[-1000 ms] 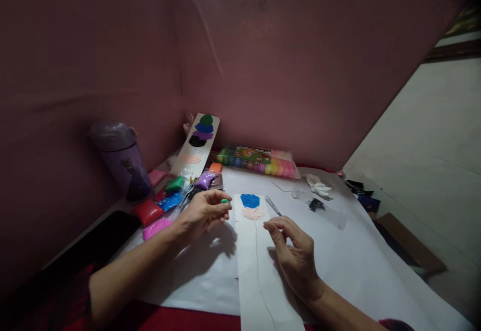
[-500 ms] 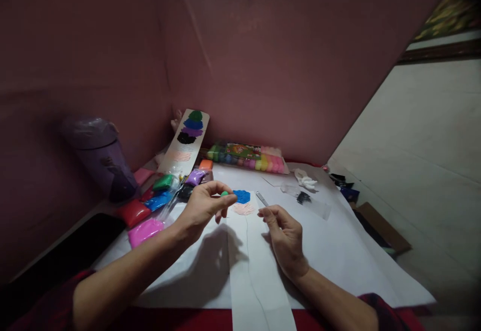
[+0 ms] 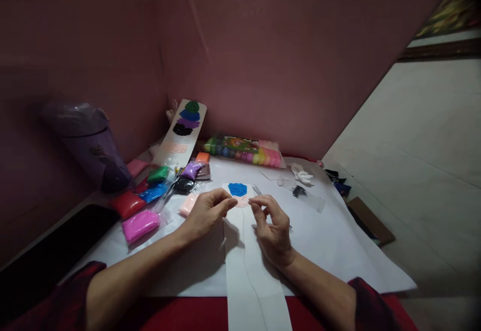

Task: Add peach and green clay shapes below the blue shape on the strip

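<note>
My left hand [image 3: 211, 210] hovers over the left edge of a long white card strip [image 3: 240, 266], thumb and forefinger pinched together. The green clay ball seen in it a moment ago is hidden now. Facing it, my right hand [image 3: 273, 226] has its thumb and forefinger close together, fingers curled; whatever is between them cannot be made out. At the far end of the strip lie a blue clay patch [image 3: 238, 189] and a pale peach patch [image 3: 242, 201]. A thin pencil line runs down the card. Behind my right hand rests a slim metal tool [image 3: 257, 190], partly covered.
Clay packets, such as a pink one [image 3: 141, 226], crowd the left side. A finished-looking card strip [image 3: 176, 148] leans at the back beside a multicoloured clay pack [image 3: 244, 150]. A purple tumbler [image 3: 92, 145] stands far left; white tissue [image 3: 301, 175] and clear plastic [image 3: 313, 202] lie right.
My two hands have come closer together over the strip. The green ball in my left fingers has gone out of sight. The view has shifted slightly.
</note>
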Available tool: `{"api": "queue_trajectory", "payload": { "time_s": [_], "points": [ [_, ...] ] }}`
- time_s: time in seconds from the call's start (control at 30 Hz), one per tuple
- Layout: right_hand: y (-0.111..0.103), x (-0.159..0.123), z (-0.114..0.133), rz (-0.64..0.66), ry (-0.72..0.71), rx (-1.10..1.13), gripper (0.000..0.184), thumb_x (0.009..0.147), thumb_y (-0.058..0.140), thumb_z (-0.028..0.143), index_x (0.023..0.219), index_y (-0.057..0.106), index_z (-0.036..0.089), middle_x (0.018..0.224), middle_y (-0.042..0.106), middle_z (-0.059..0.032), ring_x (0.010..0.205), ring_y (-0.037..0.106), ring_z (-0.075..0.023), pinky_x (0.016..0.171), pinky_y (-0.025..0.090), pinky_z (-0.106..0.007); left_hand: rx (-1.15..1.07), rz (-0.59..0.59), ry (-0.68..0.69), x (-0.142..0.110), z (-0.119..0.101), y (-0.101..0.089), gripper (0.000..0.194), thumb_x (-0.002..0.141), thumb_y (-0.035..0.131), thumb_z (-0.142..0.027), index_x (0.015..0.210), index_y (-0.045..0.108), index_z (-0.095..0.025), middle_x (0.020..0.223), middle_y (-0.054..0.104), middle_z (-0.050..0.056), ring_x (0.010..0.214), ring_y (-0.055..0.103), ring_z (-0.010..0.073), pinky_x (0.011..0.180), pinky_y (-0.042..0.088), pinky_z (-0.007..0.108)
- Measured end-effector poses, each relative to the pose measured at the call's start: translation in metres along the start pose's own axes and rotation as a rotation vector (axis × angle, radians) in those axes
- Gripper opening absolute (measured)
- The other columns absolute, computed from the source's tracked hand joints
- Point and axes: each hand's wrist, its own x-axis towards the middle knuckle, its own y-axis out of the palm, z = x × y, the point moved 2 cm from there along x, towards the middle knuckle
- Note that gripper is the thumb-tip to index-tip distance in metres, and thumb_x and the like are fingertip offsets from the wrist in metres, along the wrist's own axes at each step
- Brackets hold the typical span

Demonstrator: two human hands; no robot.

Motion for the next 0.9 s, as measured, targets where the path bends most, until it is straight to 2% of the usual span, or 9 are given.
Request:
{"api": "queue_trajectory", "payload": {
  "time_s": [0.07, 0.17, 0.23, 0.3, 0.5, 0.73, 0.9],
  "points": [
    [0.006, 0.001, 0.002, 0.053, -0.083, -0.025, 0.013, 0.088, 0.051, 0.021, 0.098, 0.059, 0.02, 0.093, 0.063, -0.0064, 0.081, 0.058, -0.0177, 0.066, 0.048, -0.031, -0.018, 0.047, -0.01, -0.002, 0.001, 0.003, 0.025, 0.079, 0.057, -0.037, 0.073, 0.064, -0.014, 0.05, 0.047, -0.005, 0.046, 0.041, 0.0071, 0.046, 0.032, 0.02],
    [0.009, 0.001, 0.003, 0.12, -0.16, -0.072, 0.019, 0.085, 0.056, 0.022, 0.104, 0.058, 0.02, 0.096, 0.061, -0.0083, 0.085, 0.058, -0.02, 0.067, 0.05, -0.033, -0.191, 0.127, -0.053, -0.004, 0.005, 0.009, 0.027, 0.074, 0.064, -0.035, 0.089, 0.067, -0.013, 0.066, 0.06, 0.0, 0.053, 0.053, 0.0096, 0.053, 0.042, 0.023],
    [0.007, 0.001, 0.002, 0.115, -0.192, -0.101, 0.02, 0.084, 0.057, 0.022, 0.104, 0.057, 0.02, 0.097, 0.061, -0.0089, 0.089, 0.058, -0.0212, 0.067, 0.051, -0.034, -0.329, 0.157, -0.104, -0.005, 0.009, 0.013, 0.032, 0.068, 0.072, -0.034, 0.09, 0.064, -0.013, 0.075, 0.064, 0.002, 0.054, 0.057, 0.0112, 0.054, 0.046, 0.025],
    [0.004, 0.0, 0.002, 0.12, -0.224, -0.122, 0.02, 0.084, 0.058, 0.021, 0.104, 0.058, 0.021, 0.096, 0.061, -0.0088, 0.089, 0.059, -0.0215, 0.067, 0.052, -0.034, -0.405, 0.149, -0.148, -0.004, 0.013, 0.014, 0.031, 0.065, 0.075, -0.035, 0.083, 0.061, -0.013, 0.073, 0.065, 0.003, 0.05, 0.058, 0.012, 0.05, 0.047, 0.026],
    [0.004, -0.003, 0.001, 0.138, -0.225, -0.086, 0.014, 0.085, 0.055, 0.015, 0.098, 0.058, 0.019, 0.089, 0.061, -0.0072, 0.085, 0.058, -0.0206, 0.069, 0.051, -0.035, -0.367, 0.092, -0.213, -0.005, 0.014, 0.016, 0.034, 0.066, 0.074, -0.041, 0.071, 0.06, -0.011, 0.056, 0.059, 0.001, 0.045, 0.055, 0.011, 0.043, 0.044, 0.022],
    [0.004, -0.004, 0.002, 0.145, -0.175, 0.017, 0.016, 0.085, 0.054, 0.011, 0.099, 0.056, 0.018, 0.085, 0.059, -0.0055, 0.074, 0.056, -0.0169, 0.061, 0.047, -0.03, -0.402, 0.152, -0.197, -0.005, 0.017, 0.016, 0.033, 0.066, 0.075, -0.039, 0.077, 0.063, -0.01, 0.058, 0.061, 0.003, 0.047, 0.055, 0.0106, 0.046, 0.044, 0.022],
    [0.004, -0.003, 0.004, 0.193, -0.195, 0.054, 0.014, 0.085, 0.053, 0.01, 0.094, 0.059, 0.018, 0.081, 0.059, -0.0049, 0.075, 0.054, -0.017, 0.066, 0.047, -0.031, -0.409, 0.146, -0.21, -0.006, 0.018, 0.015, 0.034, 0.064, 0.076, -0.038, 0.079, 0.064, -0.01, 0.062, 0.063, 0.004, 0.05, 0.057, 0.0124, 0.049, 0.047, 0.025]
  ]
}}
